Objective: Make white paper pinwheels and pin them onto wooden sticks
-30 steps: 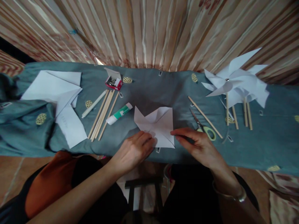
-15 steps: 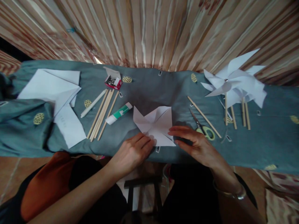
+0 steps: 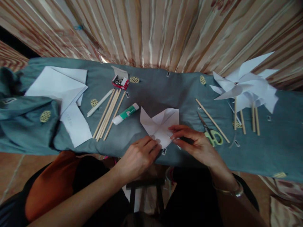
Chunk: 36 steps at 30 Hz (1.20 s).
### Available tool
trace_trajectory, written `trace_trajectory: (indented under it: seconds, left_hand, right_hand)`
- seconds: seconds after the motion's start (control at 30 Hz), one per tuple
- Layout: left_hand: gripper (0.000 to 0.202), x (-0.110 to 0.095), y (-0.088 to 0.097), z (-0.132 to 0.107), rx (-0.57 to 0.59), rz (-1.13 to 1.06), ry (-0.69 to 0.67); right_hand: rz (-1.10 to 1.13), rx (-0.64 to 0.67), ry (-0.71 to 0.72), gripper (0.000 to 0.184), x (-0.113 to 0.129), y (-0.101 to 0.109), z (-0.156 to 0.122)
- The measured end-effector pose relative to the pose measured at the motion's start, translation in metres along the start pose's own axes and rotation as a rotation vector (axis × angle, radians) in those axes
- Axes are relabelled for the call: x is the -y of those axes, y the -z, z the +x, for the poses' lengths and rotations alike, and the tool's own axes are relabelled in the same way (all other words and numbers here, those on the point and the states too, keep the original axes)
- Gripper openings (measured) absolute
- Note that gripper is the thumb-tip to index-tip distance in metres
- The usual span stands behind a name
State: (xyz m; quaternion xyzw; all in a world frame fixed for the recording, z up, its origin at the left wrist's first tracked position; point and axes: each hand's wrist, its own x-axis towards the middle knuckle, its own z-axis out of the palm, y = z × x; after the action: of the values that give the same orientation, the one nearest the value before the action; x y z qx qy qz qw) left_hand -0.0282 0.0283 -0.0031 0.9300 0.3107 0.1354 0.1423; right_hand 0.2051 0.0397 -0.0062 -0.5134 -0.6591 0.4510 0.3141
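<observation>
A white paper pinwheel (image 3: pixel 161 124), partly folded, lies on the cloth in front of me. My left hand (image 3: pixel 142 154) grips its near left edge, fingers bent and pressed together. On the right side, my right hand (image 3: pixel 193 142) has a flap of the same paper between thumb and fingers, lifted and curled toward the middle. Left of the paper rests a green and white glue stick (image 3: pixel 126 113). Scissors with light green handles (image 3: pixel 210 134) lie to the right of my right hand, beside a single wooden stick (image 3: pixel 212 120).
Several wooden sticks (image 3: pixel 109 115) and a white pen-like rod (image 3: pixel 100 102) lie to the left. Behind them is an open red box (image 3: pixel 120 82) of small metal pins. Paper sheets (image 3: pixel 55 83) are at far left, finished pinwheels (image 3: pixel 248 83) at far right, a striped curtain (image 3: pixel 156 34) behind.
My right hand has moved inward, carrying the paper's near right corner toward the middle. My left hand stays on the near edge. The whole view has shifted slightly.
</observation>
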Motion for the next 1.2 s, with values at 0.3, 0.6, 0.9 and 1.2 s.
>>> trace_trajectory:
  seconds: [0.3,0.6,0.9,1.2]
  left_hand:
    - [0.021,0.000,-0.001,-0.001,-0.017,-0.002,-0.002]
    - [0.035,-0.001,-0.001,-0.002,-0.016,-0.002,-0.002]
    - [0.027,-0.001,0.000,-0.001,0.012,-0.004,-0.011]
    - [0.026,0.000,-0.001,-0.001,-0.014,0.006,-0.020]
  right_hand:
    - [-0.249,-0.146,0.113,0.010,0.001,-0.024,0.015]
    - [-0.376,-0.207,0.142,0.009,-0.002,-0.033,0.018]
    - [-0.452,-0.212,0.131,0.009,0.000,-0.037,0.019]
    - [-0.403,-0.283,0.134,0.008,-0.003,-0.042,0.021]
